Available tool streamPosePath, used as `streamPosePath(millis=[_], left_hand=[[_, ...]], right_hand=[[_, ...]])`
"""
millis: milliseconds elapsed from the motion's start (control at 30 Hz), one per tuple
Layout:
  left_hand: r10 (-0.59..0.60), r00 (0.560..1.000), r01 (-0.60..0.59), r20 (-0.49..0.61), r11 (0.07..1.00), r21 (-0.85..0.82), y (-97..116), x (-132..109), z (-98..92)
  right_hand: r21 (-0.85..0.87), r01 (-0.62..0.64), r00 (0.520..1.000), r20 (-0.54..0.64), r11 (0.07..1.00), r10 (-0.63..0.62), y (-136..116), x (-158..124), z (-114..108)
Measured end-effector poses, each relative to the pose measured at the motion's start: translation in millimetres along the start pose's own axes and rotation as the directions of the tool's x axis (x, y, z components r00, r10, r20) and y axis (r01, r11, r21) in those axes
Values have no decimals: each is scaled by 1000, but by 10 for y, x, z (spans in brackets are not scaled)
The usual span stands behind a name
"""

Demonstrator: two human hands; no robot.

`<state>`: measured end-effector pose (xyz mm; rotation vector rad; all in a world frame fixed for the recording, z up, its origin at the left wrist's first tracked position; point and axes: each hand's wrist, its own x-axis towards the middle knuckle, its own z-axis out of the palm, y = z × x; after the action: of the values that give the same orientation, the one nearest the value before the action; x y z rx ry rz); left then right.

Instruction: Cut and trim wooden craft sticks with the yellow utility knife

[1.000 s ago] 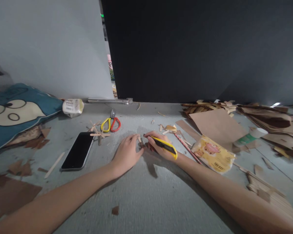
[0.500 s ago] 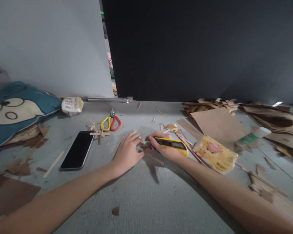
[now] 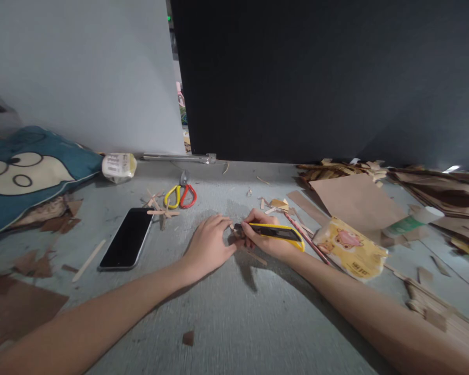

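Observation:
My right hand (image 3: 266, 240) grips a yellow and black utility knife (image 3: 281, 232), its front end pointing left. Facing it, my left hand (image 3: 211, 240) lies low over the table with thumb and fingers closed around a small wooden stick (image 3: 232, 227), mostly hidden by the fingers. The knife's tip is right at this stick; I cannot tell whether the blade touches it. A thin wooden strip (image 3: 257, 257) lies on the table just below the two hands.
Left of my hands are scissors (image 3: 184, 194), joined craft sticks (image 3: 163, 212), a phone (image 3: 127, 239) and a blue cushion (image 3: 76, 161). On the right lie a yellow tissue pack (image 3: 352, 249), a green-white tube (image 3: 408, 224), cardboard (image 3: 355, 198) and a stick pile (image 3: 433, 307). A dark panel (image 3: 328, 78) stands behind.
My right hand has turned the knife slightly, bringing its front end to the stick at my left fingertips. My left fingers have drawn in a little. The whole view has shifted slightly.

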<state>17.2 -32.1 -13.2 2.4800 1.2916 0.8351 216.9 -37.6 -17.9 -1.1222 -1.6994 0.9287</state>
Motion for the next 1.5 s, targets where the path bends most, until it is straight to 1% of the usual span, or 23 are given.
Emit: streamPosePath(millis=[333, 400, 500, 600, 767, 1000, 1233, 1367, 1500], left_hand=[[12, 1000, -12, 4, 1000, 20, 12, -8, 0], [20, 1000, -20, 9, 1000, 24, 20, -14, -8], [34, 999, -35, 27, 999, 35, 34, -24, -20], [31, 999, -32, 25, 999, 37, 37, -33, -17], [15, 1000, -15, 10, 1000, 20, 23, -24, 12], [6, 1000, -7, 30, 999, 33, 20, 3, 20], [15, 999, -16, 39, 999, 36, 21, -3, 18], [19, 999, -21, 34, 999, 49, 12, -5, 27], [23, 999, -25, 40, 998, 54, 19, 9, 9]], right_hand=[[-119, 35, 999, 11, 992, -34, -7, -7, -17], [-172, 57, 998, 2, 983, -58, -28, -7, -18], [-253, 115, 992, -28, 961, -126, -47, -8, -21], [-300, 167, 981, -47, 939, -189, -48, -8, -19], [-307, 188, 976, -49, 933, -213, -47, -6, -17], [-328, 129, 986, -55, 936, -155, -69, -20, -39], [-332, 134, 987, -44, 934, -157, -80, -22, -43], [-318, 162, 982, -44, 934, -185, -75, -20, -30], [-337, 242, 967, 3, 910, -256, -66, -21, -4]])
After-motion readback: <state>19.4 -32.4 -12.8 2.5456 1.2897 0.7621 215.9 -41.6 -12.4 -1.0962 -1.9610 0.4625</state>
